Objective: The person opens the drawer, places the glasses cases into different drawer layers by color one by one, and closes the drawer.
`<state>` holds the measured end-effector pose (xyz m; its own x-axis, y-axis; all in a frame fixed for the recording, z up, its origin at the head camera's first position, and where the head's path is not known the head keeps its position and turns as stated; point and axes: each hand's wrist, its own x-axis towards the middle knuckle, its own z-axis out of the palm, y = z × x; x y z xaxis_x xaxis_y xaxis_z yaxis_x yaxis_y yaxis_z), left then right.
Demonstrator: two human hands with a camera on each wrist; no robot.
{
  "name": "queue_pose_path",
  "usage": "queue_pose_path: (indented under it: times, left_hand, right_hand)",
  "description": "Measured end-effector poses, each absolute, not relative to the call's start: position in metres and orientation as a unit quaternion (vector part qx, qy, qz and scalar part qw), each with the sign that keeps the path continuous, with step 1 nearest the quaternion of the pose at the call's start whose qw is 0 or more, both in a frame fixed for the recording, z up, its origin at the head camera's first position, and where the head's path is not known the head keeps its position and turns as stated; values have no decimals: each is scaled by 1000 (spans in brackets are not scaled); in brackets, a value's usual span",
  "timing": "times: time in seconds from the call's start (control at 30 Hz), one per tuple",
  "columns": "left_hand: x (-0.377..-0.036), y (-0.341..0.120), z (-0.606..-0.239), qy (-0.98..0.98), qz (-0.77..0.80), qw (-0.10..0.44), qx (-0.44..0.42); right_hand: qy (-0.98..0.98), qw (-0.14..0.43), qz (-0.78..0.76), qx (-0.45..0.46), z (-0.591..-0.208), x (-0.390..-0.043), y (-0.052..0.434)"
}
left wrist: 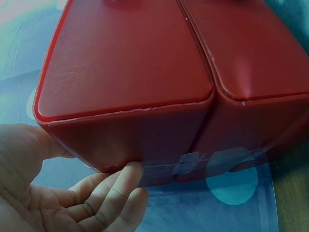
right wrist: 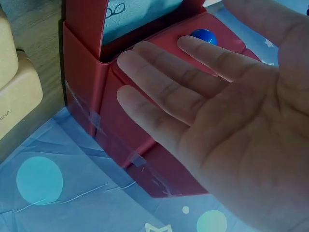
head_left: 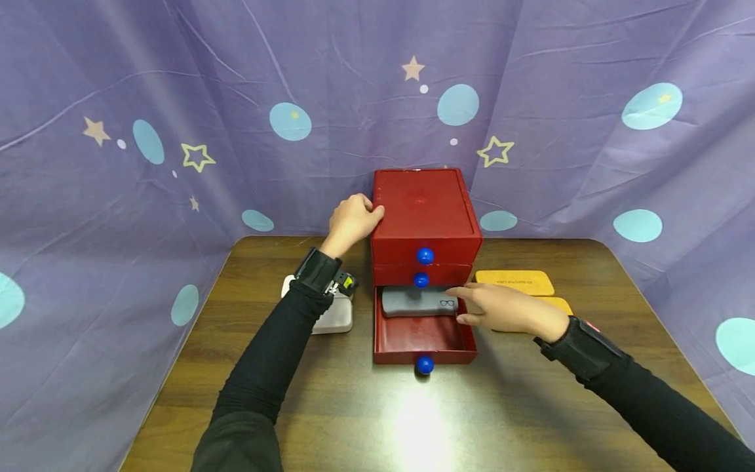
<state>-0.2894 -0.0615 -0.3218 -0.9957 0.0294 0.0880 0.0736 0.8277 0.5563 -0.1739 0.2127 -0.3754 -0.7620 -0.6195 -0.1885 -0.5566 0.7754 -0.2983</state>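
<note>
A red three-drawer box [head_left: 425, 210] with blue knobs stands at the back middle of the wooden table. Its bottom drawer [head_left: 421, 335] is pulled out, and a grey glasses case [head_left: 413, 303] lies in its rear half. My left hand [head_left: 356, 216] rests on the box's top left corner, thumb on the top edge; in the left wrist view the fingers [left wrist: 116, 188] lie loosely against the box's side [left wrist: 125, 82]. My right hand [head_left: 478, 305] hovers flat over the drawer's right wall, fingertips by the case's right end. In the right wrist view its palm [right wrist: 217, 106] is spread and holds nothing.
Two yellow cases [head_left: 514, 282] [head_left: 559, 304] lie on the table right of the box, behind my right hand. A white case [head_left: 333, 318] lies left of the box under my left wrist. A purple star-patterned curtain [head_left: 177, 98] closes in the table's back and sides.
</note>
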Motion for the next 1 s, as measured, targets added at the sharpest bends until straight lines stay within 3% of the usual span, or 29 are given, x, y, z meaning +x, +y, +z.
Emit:
queue_pose_path:
  times: [0.6, 1.0]
  left_hand:
    - [-291, -63, -324, -954, -295, 42, -31]
    - [-291, -63, -323, -954, -296, 39, -27]
  right_hand:
    - [869, -168, -119, -451, -414, -121, 196]
    - [785, -280, -23, -553, -467, -105, 179]
